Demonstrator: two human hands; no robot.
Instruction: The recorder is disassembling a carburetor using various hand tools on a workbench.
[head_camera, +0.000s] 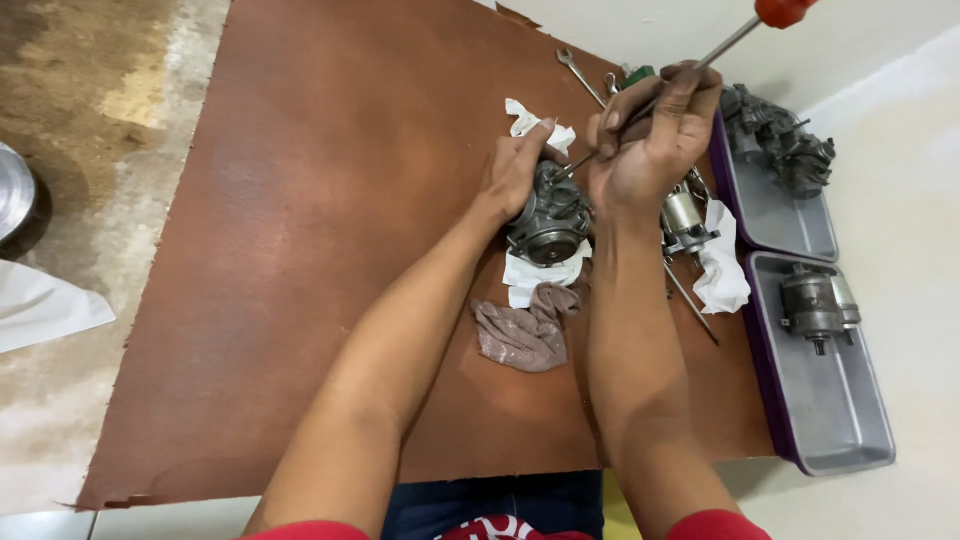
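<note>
Working on a brown board (330, 260) lying on the floor, seen from above.

Left hand (515, 170) gripping a grey metal carburetor (550, 222), fingers curled over its upper left side, steadying it near the board's far right part. Carburetor sitting on a white paper towel (535, 280), round opening facing the camera.

Right hand (650, 150) closing around the steel shaft of a screwdriver (700, 62), fingers pressed together on it, thumb against the shaft. Red handle pointing up and away toward the far right; tip angling down into the top of the carburetor, just beside the left fingertips.

Lying just near of the carburetor: a crumpled grey-brown rag (525, 335), touching the paper towel's near edge.

Resting by the board's right edge: a second small metal part (685, 222), partly hidden behind the right wrist, next to another crumpled white paper towel (722, 270). Thin metal rod (692, 300) running diagonally beneath it.

Showing beyond the hands, near the far edge: a slim wrench (578, 72).

Sitting off the right edge, on the pale floor: two grey metal trays with purple rims. Far tray (775, 215) holding a cluster of dark engine parts; near tray (840, 400) holding one cylindrical metal assembly (815, 305).

Peeking in at left: metal bowl edge (12, 190) and a white sheet (45, 305) on bare concrete.
</note>
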